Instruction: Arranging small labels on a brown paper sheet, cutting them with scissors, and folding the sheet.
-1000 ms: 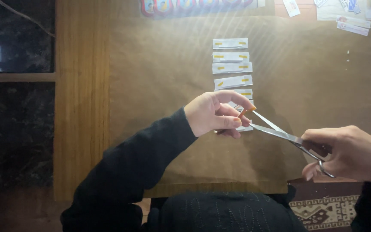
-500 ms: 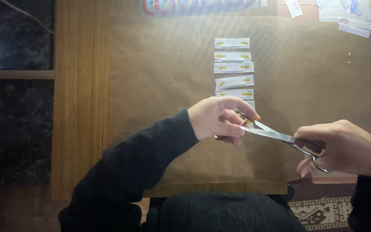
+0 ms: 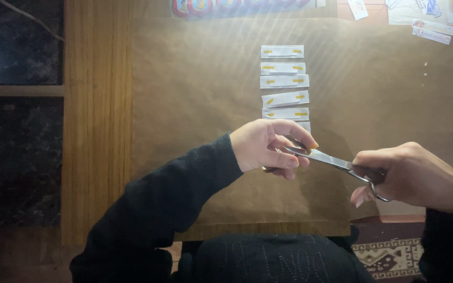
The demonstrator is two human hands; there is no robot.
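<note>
My right hand grips the handles of metal scissors, whose blades are closed and point left into my left hand. My left hand pinches a small strip at the blade tips; the strip is mostly hidden by the fingers. Above the hands, a column of several white paper strips with yellow marks lies on a sheet of brown paper. The lowest strip is partly covered by my left hand.
The brown paper covers a wooden table. Colourful stickers lie at the far edge, and more small paper slips sit at the top right. A patterned rug shows below the table's near edge.
The scissor blades, open a second ago, have closed. Both hands shifted slightly closer together, and the view moved a little downward.
</note>
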